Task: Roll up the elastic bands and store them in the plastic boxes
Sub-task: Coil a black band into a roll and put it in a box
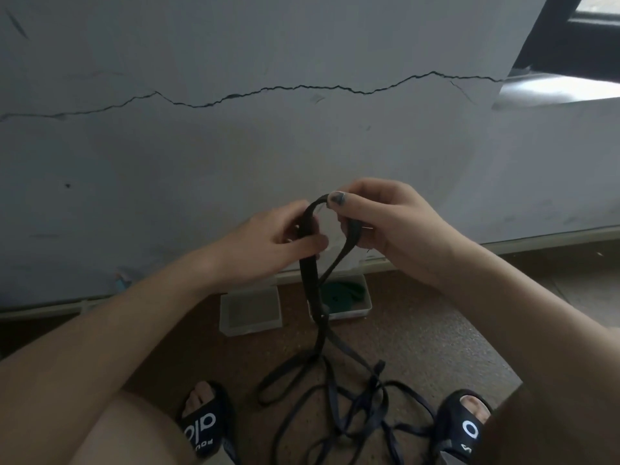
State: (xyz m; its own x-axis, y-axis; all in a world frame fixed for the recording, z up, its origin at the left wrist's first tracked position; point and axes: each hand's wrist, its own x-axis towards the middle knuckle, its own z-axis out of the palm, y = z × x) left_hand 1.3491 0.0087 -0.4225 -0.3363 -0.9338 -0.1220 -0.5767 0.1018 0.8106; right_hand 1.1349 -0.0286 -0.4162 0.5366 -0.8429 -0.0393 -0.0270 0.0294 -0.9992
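A person sits facing a cracked grey wall (302, 146), both hands raised in the middle of the frame. The left hand (278, 236) is curled around a black elastic band (310, 263), pinching it between thumb and fingers; the right hand (379, 223) grips the same band just beside it, so a short loop arches between the two. From the hands the band hangs straight down, its long run pointing toward the bottom of the frame, where the slack lies in a loose tangle on the brown floor (419, 330) between two black sandals. Both hands look equally placed for winding. Behind the hanging band, near the wall's base, sit two plastic boxes: the left box (250, 310) looks empty, the right box (364, 302) holds something green. Open floor lies around them.
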